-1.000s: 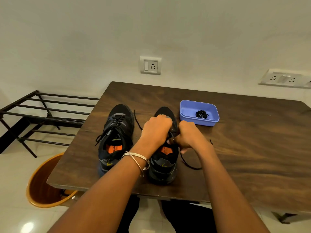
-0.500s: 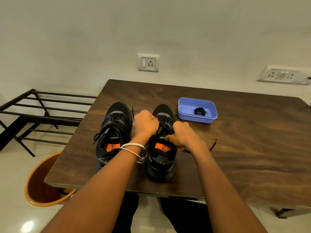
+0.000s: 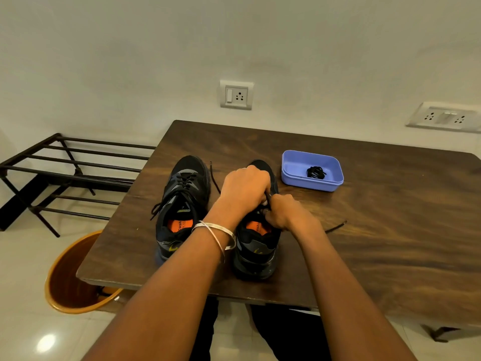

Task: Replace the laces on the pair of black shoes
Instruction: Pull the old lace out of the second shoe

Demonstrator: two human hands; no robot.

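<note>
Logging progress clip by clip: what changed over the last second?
Both hands, left hand and right hand, stayed on the right shoe, working its lace; the lace's loose loop beside the shoe pulled shorter. Left shoe and blue tray unchanged.

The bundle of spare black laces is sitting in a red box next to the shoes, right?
Not quite. The box is blue-purple, not red. The head view shows it on the wooden table, just right of the shoe both hands are working on, with the bundle of black laces lying inside it.
</note>
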